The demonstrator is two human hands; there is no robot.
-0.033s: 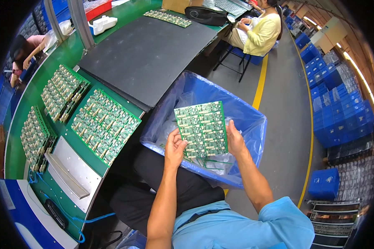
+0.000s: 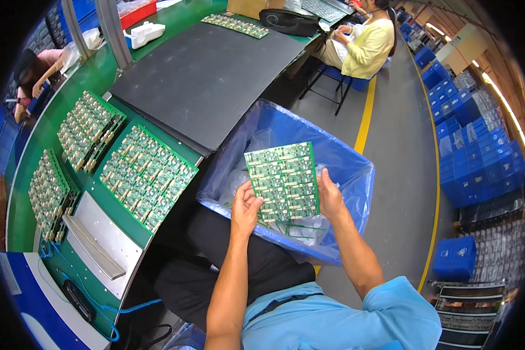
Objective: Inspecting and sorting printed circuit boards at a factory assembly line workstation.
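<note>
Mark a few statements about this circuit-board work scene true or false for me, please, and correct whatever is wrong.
1. The left hand grips the green circuit-board panel near its lower left. True.
2. The right hand rests on the black mat. False: the right hand is at the panel's right edge.
3. In this view, the panel partly covers the blue bin. True.
4. The coiled cord is red. False: the coiled cord is blue.
5. A co-worker in yellow is seated. True.

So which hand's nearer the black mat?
Left. The left hand is below and right of the black mat, at the circuit board's left edge; the right hand is farther, at its right.
</note>
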